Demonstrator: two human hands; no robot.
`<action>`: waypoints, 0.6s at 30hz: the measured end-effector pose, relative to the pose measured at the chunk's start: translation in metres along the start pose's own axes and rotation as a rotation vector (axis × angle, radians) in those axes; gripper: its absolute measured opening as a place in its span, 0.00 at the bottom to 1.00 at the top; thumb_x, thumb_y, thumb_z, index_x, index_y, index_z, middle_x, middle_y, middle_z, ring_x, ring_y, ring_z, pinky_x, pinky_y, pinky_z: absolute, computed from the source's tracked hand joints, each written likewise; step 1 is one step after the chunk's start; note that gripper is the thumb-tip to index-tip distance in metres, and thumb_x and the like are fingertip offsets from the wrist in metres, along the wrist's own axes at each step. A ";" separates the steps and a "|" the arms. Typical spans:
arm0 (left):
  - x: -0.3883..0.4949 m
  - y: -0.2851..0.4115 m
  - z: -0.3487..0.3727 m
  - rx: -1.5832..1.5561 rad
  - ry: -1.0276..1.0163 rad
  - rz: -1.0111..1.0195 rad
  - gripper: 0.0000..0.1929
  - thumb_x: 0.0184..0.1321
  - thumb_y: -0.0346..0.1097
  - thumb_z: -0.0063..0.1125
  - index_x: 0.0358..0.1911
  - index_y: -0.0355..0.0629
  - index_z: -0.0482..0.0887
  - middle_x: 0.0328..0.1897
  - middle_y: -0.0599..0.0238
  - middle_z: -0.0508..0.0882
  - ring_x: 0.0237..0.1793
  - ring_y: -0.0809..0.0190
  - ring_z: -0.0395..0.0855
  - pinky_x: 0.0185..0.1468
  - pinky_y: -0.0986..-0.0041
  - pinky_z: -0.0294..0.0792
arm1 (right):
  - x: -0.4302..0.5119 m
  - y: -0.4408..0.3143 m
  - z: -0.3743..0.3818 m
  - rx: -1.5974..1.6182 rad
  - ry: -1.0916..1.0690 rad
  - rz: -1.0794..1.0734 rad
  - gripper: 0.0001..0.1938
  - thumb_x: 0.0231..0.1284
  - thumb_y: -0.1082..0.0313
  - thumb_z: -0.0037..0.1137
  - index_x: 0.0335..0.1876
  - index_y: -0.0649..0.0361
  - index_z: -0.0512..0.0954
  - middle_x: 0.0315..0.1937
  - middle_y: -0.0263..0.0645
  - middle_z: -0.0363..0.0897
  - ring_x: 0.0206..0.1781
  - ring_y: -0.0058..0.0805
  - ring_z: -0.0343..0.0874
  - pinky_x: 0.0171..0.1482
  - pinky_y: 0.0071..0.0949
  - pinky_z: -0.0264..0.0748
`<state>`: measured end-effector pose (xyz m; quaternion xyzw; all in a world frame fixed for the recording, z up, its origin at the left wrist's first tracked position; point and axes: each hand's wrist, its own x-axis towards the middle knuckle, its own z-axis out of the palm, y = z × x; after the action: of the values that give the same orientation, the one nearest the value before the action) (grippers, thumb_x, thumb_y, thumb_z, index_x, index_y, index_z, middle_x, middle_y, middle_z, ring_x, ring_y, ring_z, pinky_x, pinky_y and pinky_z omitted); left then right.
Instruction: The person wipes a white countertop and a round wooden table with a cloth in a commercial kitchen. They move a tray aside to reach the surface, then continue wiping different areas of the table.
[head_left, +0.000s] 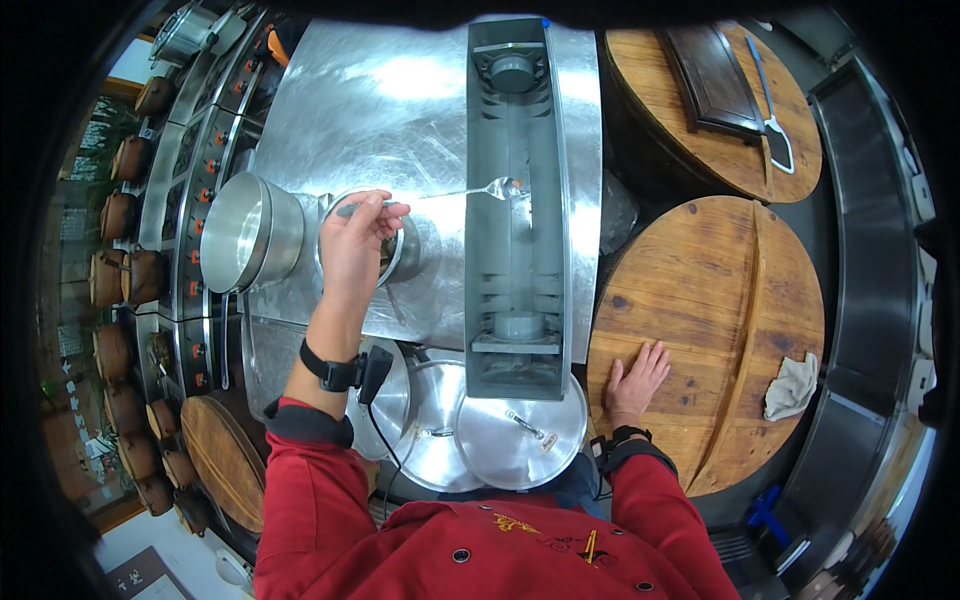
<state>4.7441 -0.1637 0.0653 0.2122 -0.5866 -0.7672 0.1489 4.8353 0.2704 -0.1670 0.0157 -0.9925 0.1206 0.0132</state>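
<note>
My left hand grips the grey handle of a long metal spoon. The spoon's head reaches over a long grey trough and carries a small orange bit. Inside the trough, round grey fittings sit near both ends. Below my left hand stands a metal pot, its dark contents mostly hidden by the hand. My right hand rests palm down on a round wooden lid and holds nothing.
On the steel table, a deep saucepan stands at the left. Metal lids lie by the near edge. A folded cloth lies on the wooden lid. Farther right, a dark wooden stand and a spatula rest on another lid.
</note>
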 end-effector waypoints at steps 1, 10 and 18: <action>-0.007 0.000 -0.002 -0.012 -0.050 0.047 0.08 0.67 0.32 0.54 0.42 0.34 0.82 0.35 0.51 0.88 0.33 0.64 0.83 0.41 0.76 0.72 | 0.000 0.000 0.000 -0.001 -0.003 -0.002 0.35 0.65 0.53 0.53 0.72 0.66 0.59 0.77 0.55 0.49 0.78 0.58 0.44 0.77 0.56 0.40; -0.034 0.018 -0.042 -0.292 0.029 0.188 0.09 0.68 0.32 0.55 0.43 0.32 0.82 0.37 0.48 0.87 0.36 0.60 0.84 0.44 0.73 0.75 | 0.000 0.001 0.001 0.003 -0.008 -0.001 0.36 0.65 0.53 0.53 0.73 0.66 0.58 0.77 0.55 0.48 0.78 0.58 0.44 0.77 0.56 0.40; -0.025 -0.003 -0.046 0.474 0.254 0.469 0.07 0.68 0.31 0.59 0.42 0.34 0.84 0.37 0.63 0.87 0.37 0.70 0.83 0.44 0.80 0.74 | 0.000 0.000 0.000 0.009 0.010 -0.017 0.35 0.65 0.54 0.54 0.72 0.67 0.58 0.77 0.55 0.49 0.78 0.59 0.45 0.77 0.56 0.41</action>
<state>4.7886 -0.1897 0.0555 0.1940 -0.7578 -0.5223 0.3395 4.8357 0.2706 -0.1672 0.0234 -0.9917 0.1251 0.0191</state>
